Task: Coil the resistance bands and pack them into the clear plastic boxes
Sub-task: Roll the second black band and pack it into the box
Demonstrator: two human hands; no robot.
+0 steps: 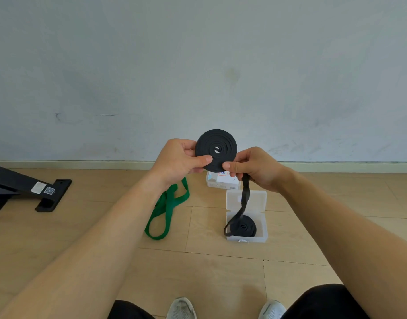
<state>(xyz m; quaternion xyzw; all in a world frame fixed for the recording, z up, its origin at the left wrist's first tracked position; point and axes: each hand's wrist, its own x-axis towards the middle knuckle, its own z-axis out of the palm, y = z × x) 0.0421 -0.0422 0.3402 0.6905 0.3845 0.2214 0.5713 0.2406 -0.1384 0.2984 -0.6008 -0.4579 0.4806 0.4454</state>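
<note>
I hold a black resistance band (pixel 216 150) wound into a flat coil at chest height. My left hand (pixel 179 161) pinches the coil's left side. My right hand (pixel 255 168) pinches its lower right edge and grips the loose tail (pixel 244 199), which hangs down over an open clear plastic box (pixel 262 236) on the floor. Inside that box lies another coiled black band (pixel 245 226). A green band (pixel 168 210) lies uncoiled on the floor to the left of the box.
A second clear box (pixel 220 183) with a printed insert sits behind the open one, near the wall. A black metal equipment foot (pixel 48 194) lies at the left. My knees and white shoes (pixel 181 307) are at the bottom edge.
</note>
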